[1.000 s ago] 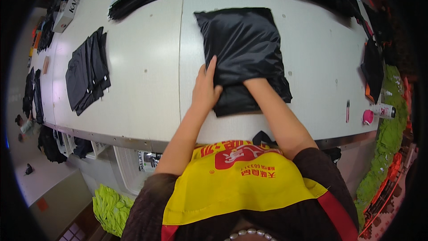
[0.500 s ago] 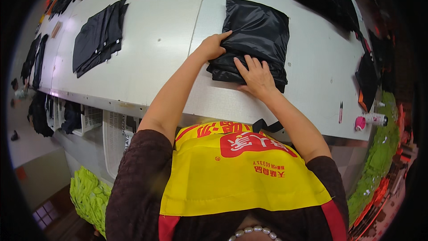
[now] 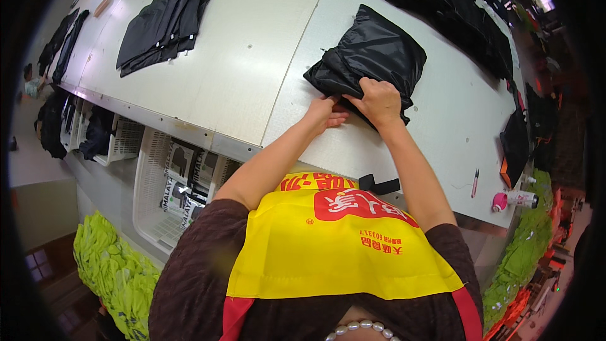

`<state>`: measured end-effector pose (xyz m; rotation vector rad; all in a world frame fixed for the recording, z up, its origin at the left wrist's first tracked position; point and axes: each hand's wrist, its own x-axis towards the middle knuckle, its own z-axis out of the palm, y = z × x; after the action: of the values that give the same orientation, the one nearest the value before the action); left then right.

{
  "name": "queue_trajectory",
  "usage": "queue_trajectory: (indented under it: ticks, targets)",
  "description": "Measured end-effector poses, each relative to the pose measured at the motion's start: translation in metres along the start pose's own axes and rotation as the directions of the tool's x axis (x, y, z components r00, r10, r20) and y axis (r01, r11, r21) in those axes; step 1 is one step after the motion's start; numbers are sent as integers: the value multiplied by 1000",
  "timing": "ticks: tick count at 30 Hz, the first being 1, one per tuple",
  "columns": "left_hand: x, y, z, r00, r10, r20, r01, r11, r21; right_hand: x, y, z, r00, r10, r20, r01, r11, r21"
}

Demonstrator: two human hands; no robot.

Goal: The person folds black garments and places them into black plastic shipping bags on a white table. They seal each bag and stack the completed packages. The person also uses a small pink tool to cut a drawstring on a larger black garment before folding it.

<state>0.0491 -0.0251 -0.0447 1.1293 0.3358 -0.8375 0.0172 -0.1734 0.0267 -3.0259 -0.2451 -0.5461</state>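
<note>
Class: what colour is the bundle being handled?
The bundle is black, clearest in the head view.

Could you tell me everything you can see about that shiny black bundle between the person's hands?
The shiny black bundle looks like thin, slick fabric, folded into a puffy, roughly rectangular pad with creased highlights and a loosely bunched near edge. It lies slantwise on the pale tabletop. The right hand grips its near edge; the left hand is at that edge too, its exact contact unclear.

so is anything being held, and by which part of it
The black bag, by its near edge, in the right hand. The left hand is at that edge too, but whether it grips cannot be told.
</note>
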Motion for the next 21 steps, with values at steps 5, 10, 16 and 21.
queue_trajectory:
  ticks: [5, 10, 16, 21]
  targets:
    - [13, 14, -4, 989, 149, -24, -131, 926, 353, 12, -22, -21, 997, 61, 52, -59, 998, -39]
    - [8, 9, 1, 967, 238, 89, -253, 880, 403, 13, -16, -4, 989, -93, 114, 88, 995, 50]
    - [-20, -17, 1, 978, 180, 104, -207, 891, 405, 52, 19, -10, 927, 122, 354, -176, 976, 126]
    - [-30, -5, -4, 984, 148, 99, -178, 780, 600, 38, 17, -5, 906, 81, 416, -173, 967, 188]
